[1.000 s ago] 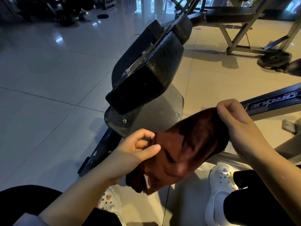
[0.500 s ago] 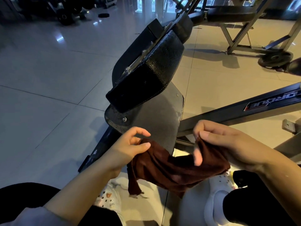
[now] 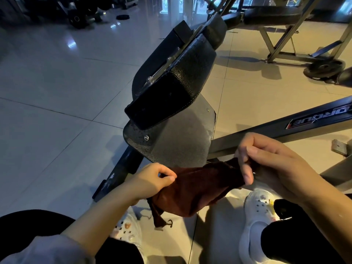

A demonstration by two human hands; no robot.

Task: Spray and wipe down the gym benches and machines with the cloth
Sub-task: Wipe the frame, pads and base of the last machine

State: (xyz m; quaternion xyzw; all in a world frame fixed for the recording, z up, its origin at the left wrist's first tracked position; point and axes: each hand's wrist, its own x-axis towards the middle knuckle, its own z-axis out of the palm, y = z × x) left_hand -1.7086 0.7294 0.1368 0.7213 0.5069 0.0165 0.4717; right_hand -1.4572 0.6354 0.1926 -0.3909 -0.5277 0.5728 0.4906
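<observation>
Pale glossy floor tiles (image 3: 57, 96) spread across a dim gym, with a tilted black padded seat (image 3: 171, 86) on its metal frame right in front of the person. Compared with a second ago, the dark red cloth (image 3: 198, 189) has come down from being held up and spread at chest height; it now sags low between the hands, bunched and partly folded, just in front of the grey plate (image 3: 182, 143) under the pad. The left hand (image 3: 152, 180) pinches one end between thumb and curled fingers, and the right hand (image 3: 270, 164) grips the other end, fingers curled round the fabric. That reads as the cloth being gathered or refolded into a wiping wad, so the wipe itself has not begun here; no spray bottle shows anywhere in view. Around this, a dark frame bar (image 3: 285, 128) with a brand label slants across on the right, another bench (image 3: 272, 14) stands further back, and a weight plate (image 3: 323, 68) lies on the floor near it. White clogs (image 3: 257, 212) are planted just below the cloth. A loose thread and tag hang from the cloth's lower corner and could drag. The pad's steep tilt and the bar close on the right likely crowd the reach.
</observation>
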